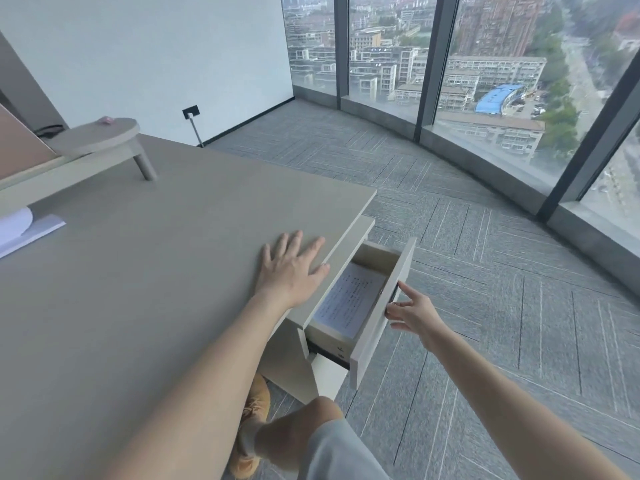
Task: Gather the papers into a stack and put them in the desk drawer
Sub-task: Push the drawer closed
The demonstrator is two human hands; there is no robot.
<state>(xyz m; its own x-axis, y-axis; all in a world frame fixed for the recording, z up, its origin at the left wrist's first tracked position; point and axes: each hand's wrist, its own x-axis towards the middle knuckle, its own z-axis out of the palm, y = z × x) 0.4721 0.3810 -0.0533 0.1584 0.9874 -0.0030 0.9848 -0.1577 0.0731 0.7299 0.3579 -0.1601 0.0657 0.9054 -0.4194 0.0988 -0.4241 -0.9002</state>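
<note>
A stack of printed white papers (349, 299) lies flat inside the desk drawer (381, 313), which is pulled partly out at the desk's right end. My right hand (412, 313) is at the outer face of the drawer front, fingers spread, fingertips touching its handle area. My left hand (291, 268) rests flat and open on the grey desk top (138, 289), near the edge above the drawer. Neither hand holds anything.
A round raised shelf (100, 133) stands at the desk's back left with a small pink object on it. A white sheet and a thin booklet (24, 230) lie at the desk's left edge. My knee and tan shoe (256, 407) are below. Carpeted floor and tall windows lie to the right.
</note>
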